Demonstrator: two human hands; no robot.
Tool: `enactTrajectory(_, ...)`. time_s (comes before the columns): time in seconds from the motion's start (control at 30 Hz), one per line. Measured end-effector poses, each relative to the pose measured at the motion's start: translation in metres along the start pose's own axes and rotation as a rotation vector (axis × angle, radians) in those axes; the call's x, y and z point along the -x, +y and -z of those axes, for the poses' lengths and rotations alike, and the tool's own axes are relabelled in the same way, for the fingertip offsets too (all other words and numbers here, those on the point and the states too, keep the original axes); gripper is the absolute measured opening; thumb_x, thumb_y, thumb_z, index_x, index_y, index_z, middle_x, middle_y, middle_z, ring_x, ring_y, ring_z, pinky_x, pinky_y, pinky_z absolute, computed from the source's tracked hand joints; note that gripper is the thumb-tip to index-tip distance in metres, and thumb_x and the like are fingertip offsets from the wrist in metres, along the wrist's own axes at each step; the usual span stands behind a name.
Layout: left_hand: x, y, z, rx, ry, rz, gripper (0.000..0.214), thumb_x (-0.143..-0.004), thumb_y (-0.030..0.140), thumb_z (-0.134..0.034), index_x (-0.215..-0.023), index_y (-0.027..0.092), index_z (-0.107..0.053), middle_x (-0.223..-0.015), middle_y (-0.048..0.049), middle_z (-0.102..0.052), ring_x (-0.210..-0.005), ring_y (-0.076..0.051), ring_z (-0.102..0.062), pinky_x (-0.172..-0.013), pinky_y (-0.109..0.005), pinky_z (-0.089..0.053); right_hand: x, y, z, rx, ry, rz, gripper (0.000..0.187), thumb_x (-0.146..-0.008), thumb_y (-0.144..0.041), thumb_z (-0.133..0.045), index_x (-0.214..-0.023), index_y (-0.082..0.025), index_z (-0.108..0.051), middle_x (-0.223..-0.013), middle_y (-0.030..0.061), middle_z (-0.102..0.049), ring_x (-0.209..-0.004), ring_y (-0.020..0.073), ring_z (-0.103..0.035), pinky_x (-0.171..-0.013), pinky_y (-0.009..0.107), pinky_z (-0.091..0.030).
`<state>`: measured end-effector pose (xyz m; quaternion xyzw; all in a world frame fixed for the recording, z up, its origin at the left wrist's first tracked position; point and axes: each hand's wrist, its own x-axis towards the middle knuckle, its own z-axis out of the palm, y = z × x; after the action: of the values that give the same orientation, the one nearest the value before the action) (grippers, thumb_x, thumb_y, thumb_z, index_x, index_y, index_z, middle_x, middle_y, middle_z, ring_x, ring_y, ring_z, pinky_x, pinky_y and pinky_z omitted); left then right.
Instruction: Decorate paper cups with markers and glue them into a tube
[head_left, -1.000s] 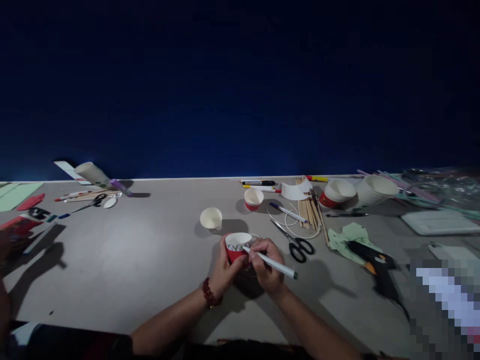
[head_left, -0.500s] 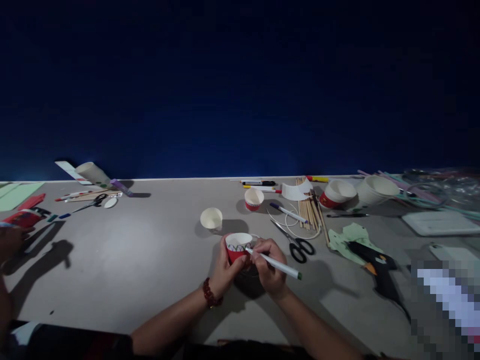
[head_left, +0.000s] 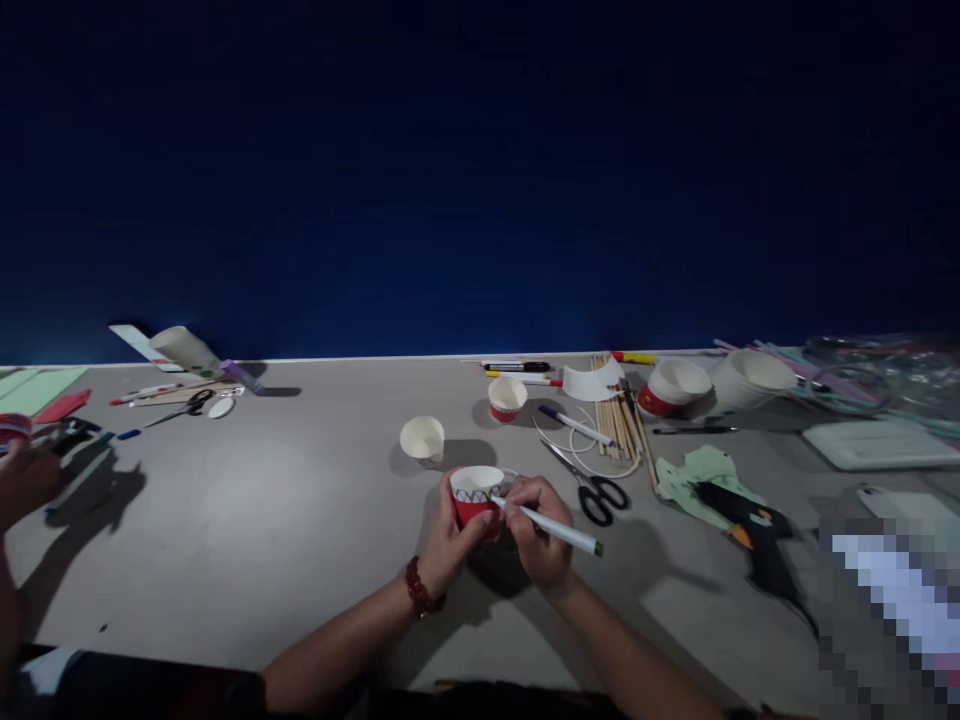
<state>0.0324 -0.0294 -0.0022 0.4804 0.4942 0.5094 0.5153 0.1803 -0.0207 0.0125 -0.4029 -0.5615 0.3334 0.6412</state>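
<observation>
A small red paper cup with a white inside and a dark zigzag line near its rim sits tilted toward me at the table's middle. My left hand, a red bead bracelet on its wrist, is wrapped round the cup from below. My right hand pinches a white marker with a green end, whose tip touches the cup's rim on the right side.
A plain white cup stands just behind. Further right lie black scissors, wooden sticks, pens, more cups and a black glue gun. Another person's hand moves at the far left among scissors and paper scraps.
My marker tip has shifted slightly along the cup's rim. The other person's hand at the far left has lifted and moved with a red object.
</observation>
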Motion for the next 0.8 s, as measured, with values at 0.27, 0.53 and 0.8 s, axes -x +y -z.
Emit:
enactTrajectory(0.27,-0.0002,0.0000,0.0010,-0.007,-0.009,-0.007,0.063,-0.084,0.049,-0.078,-0.134,0.021,-0.052,-0.122,-0.0098,-0.071,-0.113,-0.030,-0.066,-0.106,-0.047,-0.051,0.0004,0.0018,0.0004,0.012,-0.008,-0.034,0.008,-0.090,-0.020,-0.064,-0.084,-0.025,-0.062,-0.072,-0.0013,-0.062,-0.064,0.0180,-0.059,-0.060,0.029,-0.050)
enactTrajectory(0.53,0.0001,-0.0012,0.0005,0.022,-0.009,-0.001,0.066,-0.083,0.049,-0.078,-0.136,0.021,-0.050,-0.125,-0.0104,-0.069,-0.115,-0.029,-0.066,-0.107,-0.047,-0.051,-0.0006,0.0021,0.0007,-0.026,-0.007,-0.008,0.012,-0.089,-0.017,-0.062,-0.080,-0.025,-0.061,-0.071,-0.0008,-0.063,-0.067,0.0195,-0.062,-0.065,0.031,-0.053)
enactTrajectory(0.8,-0.0001,-0.0012,0.0000,0.029,0.012,0.005,0.068,-0.082,0.051,-0.080,-0.135,0.020,-0.052,-0.124,-0.0103,-0.070,-0.115,-0.029,-0.066,-0.107,-0.047,-0.051,-0.0025,-0.0022,0.0023,-0.005,-0.017,-0.027,0.014,-0.088,-0.018,-0.064,-0.076,-0.025,-0.061,-0.069,-0.0013,-0.063,-0.065,0.0188,-0.061,-0.064,0.030,-0.052)
